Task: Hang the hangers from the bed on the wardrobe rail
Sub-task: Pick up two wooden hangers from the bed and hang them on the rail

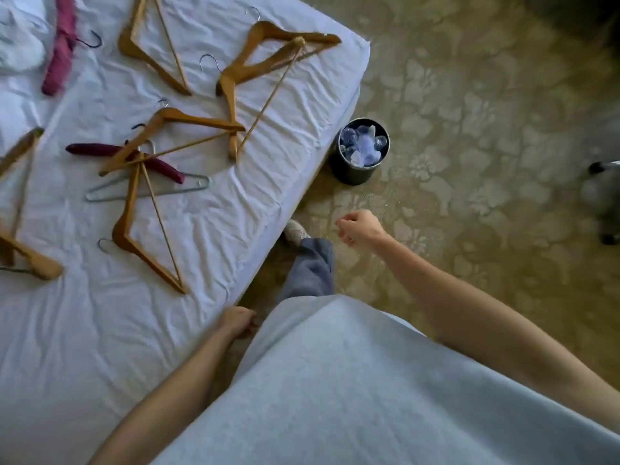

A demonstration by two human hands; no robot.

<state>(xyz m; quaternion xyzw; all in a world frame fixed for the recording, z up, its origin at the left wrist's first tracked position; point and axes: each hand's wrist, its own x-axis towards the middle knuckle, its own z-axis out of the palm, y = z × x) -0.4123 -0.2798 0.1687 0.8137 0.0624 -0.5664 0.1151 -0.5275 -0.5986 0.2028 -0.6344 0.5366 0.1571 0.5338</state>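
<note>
At left edge, wooden hanger cut off; left hand half hidden.

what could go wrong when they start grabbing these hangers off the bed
The wooden hangers near the bed's edge lie crossed over a burgundy padded hanger and a grey wire hanger, so lifting one may snag and drag the others. The waste bin stands on the carpet right beside the bed corner, close to the person's foot, and may get kicked.
</note>
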